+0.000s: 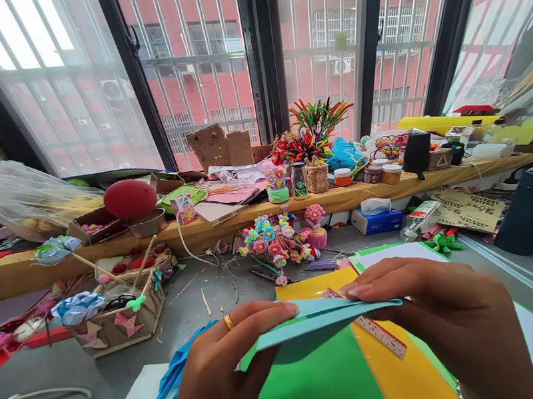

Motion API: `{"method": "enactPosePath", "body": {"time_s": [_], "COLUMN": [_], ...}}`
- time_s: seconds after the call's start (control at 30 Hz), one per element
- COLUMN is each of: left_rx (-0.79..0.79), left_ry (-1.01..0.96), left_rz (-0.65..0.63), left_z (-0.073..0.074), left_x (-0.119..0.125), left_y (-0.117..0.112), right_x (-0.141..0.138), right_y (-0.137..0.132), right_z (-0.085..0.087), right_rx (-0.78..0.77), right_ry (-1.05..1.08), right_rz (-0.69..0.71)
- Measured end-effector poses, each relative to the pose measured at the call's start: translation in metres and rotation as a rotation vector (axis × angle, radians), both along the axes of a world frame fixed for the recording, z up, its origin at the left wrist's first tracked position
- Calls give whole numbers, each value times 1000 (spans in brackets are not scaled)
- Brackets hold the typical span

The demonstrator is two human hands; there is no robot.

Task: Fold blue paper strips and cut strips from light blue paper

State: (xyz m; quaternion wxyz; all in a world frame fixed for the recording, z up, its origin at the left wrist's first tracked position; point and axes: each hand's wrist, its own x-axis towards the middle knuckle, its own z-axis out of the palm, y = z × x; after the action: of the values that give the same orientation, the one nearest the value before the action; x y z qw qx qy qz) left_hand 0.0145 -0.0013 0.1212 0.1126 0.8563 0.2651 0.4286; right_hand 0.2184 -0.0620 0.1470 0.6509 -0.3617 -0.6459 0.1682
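Between my two hands is a folded sheet of light blue paper (317,326), held up above the desk and seen nearly edge-on. My left hand (226,361) pinches its left end, thumb below and fingers on top. At the right end, my right hand (430,308) grips it the same way, fingers over the upper fold. Under the paper lie a green sheet (312,394) and a yellow sheet (406,379). A clear ruler (382,336) with red markings rests on the yellow one, partly hidden by the folded paper. Folded blue paper strips (176,376) lie beside my left wrist.
A cardboard basket (124,323) with paper flowers stands at left. Ahead are a bunch of colourful craft flowers (273,239), a blue tissue box (377,219) and a plastic bottle (420,219). A dark cylinder (531,208) stands at right. Craft supplies crowd the wooden ledge (230,222) below the windows.
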Motion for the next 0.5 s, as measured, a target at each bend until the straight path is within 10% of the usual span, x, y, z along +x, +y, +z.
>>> {"method": "enactPosePath", "body": {"time_s": [0.5], "left_rx": [-120], "left_ry": [-83], "left_rz": [-45], "left_z": [6], "left_x": [6], "left_y": [-10], "right_x": [-12], "right_y": [-2], "right_z": [0], "right_rx": [41], "right_ry": [9], "right_rz": [-174]}}
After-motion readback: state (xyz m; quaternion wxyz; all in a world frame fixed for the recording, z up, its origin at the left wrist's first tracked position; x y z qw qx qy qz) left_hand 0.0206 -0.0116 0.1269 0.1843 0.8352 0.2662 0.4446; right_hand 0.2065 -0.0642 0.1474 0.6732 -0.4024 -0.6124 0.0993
